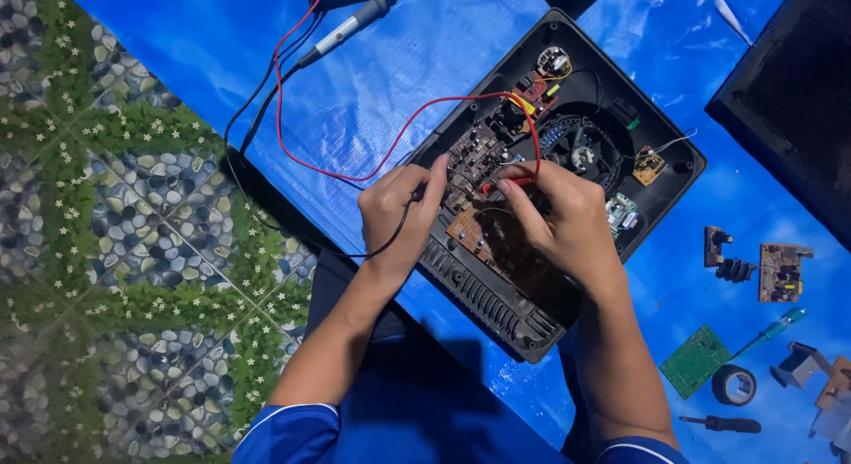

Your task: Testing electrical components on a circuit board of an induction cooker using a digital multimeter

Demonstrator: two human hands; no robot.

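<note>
The opened black appliance point(567, 189) lay on the blue tarp point(399, 92), its circuit boards exposed. My left hand point(394, 216) was pinched closed around the black probe point(417, 196), and my right hand point(558, 220) gripped the red probe point(496, 187); both tips pressed onto the brown circuit board point(474, 233).

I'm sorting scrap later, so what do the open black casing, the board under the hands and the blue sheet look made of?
Casing: likely moulded plastic, matt black, with ribbed vent slots. Board: seemingly brown laminate circuit board, dull, studded with components. Blue sheet: probably plastic tarpaulin, glossy, creased and reflecting light.
</note>
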